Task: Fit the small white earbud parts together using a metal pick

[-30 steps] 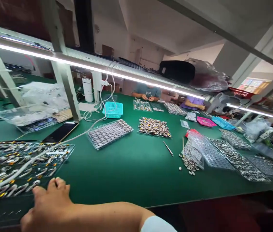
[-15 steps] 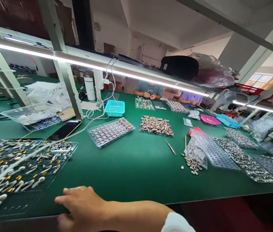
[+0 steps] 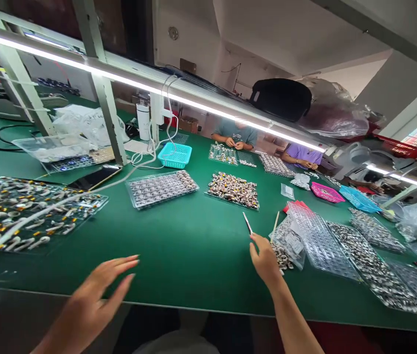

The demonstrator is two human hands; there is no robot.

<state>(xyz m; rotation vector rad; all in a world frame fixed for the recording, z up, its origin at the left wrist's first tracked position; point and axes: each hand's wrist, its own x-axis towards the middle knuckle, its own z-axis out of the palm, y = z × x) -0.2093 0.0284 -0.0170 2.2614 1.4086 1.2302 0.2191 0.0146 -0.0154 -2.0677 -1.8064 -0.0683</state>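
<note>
My right hand is at the right of the green table, its thumb and fingers closed on the lower end of slim metal tweezers. Beside that hand are a clear plastic bag, a thin wooden stick and a pile of small pale parts, partly hidden by the hand. My left hand hovers by the table's near edge, thumb and fingers apart, holding nothing. Left of it lies a clear tray of white curved pieces with orange bits.
Farther back are a tray of round grey parts, a heaped tray and a turquoise basket. Clear trays line the right side. A white cable crosses the left tray. Two people sit opposite, below the lamp bar.
My right hand has moved from the left of the table to the right and taken hold of the tweezers. My left hand has come into view. The camera view has shifted.
</note>
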